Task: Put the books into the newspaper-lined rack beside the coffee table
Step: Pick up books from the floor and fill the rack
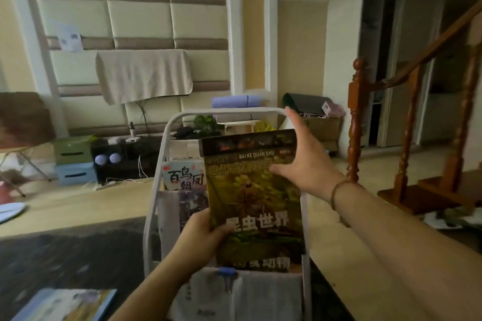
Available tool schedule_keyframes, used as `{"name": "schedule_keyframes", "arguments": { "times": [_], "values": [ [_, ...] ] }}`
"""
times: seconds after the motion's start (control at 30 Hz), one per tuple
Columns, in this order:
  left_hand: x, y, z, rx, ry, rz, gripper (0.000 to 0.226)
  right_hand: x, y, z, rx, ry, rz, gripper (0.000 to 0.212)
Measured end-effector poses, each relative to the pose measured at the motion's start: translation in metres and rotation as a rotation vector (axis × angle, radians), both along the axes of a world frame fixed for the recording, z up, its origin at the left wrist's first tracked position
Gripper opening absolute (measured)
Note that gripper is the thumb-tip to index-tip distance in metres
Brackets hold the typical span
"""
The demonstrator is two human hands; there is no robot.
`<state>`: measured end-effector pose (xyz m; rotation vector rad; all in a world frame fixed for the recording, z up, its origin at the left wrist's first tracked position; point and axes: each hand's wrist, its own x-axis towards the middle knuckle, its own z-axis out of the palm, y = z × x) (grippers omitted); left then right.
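Books go into the rack: you hold the insect book (254, 198) upright over the white rack (167, 138), its lower edge at the newspaper lining (268, 292).
Your left hand (200, 237) grips its lower left corner; your right hand (305, 161) lies flat, fingers straight, at its top. Lower it straight, clear of the book behind (184, 177); another book (65, 305) waits on the dark table (65, 255).

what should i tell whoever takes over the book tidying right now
Left hand grips the insect book by its lower left edge. Right hand lies flat on its cover, fingers straight.
The book stands over the white rack, bottom edge inside the newspaper lining.
Done: a white-covered book sits further back in the rack.
Left: lower and release this one; then the blue-edged book on the dark table.
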<state>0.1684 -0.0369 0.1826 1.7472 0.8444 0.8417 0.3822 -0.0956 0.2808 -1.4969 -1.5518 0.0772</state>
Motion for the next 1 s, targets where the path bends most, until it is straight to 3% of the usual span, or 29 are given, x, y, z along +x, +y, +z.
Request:
{"name": "schedule_keyframes", "arguments": {
  "times": [0.07, 0.13, 0.3, 0.4, 0.5, 0.6, 0.73, 0.87, 1.0],
  "values": [
    [0.008, 0.009, -0.005, 0.066, -0.036, 0.086, 0.015, -0.002, 0.02, 0.018, 0.036, -0.233, -0.05, 0.104],
    [0.014, 0.02, -0.015, 0.174, -0.054, 0.251, 0.02, -0.003, 0.032, 0.026, 0.066, -0.384, -0.072, 0.08],
    [0.02, 0.038, -0.043, 0.31, -0.086, 0.442, 0.038, 0.003, 0.045, 0.004, 0.195, -0.458, -0.131, 0.046],
    [0.025, 0.038, -0.063, 0.292, -0.024, 0.433, 0.032, 0.011, 0.045, -0.016, 0.184, -0.553, -0.165, 0.044],
    [0.028, 0.033, -0.077, 0.473, 0.231, 0.513, 0.024, 0.021, 0.045, -0.03, 0.208, -0.651, -0.228, 0.047],
    [0.028, 0.028, -0.081, 0.633, 0.335, 0.551, 0.019, 0.025, 0.042, -0.043, 0.202, -0.656, -0.251, 0.045],
    [0.029, 0.022, -0.09, 0.667, 0.483, 0.591, 0.021, 0.03, 0.037, -0.064, 0.167, -0.653, -0.257, 0.048],
    [0.027, 0.013, -0.094, 0.573, 0.72, 0.522, 0.023, 0.035, 0.029, -0.084, 0.085, -0.732, -0.259, 0.056],
    [0.017, 0.014, -0.095, 0.433, 0.798, 0.362, 0.022, 0.03, 0.022, -0.098, 0.05, -0.756, -0.262, 0.06]
  ]
}}
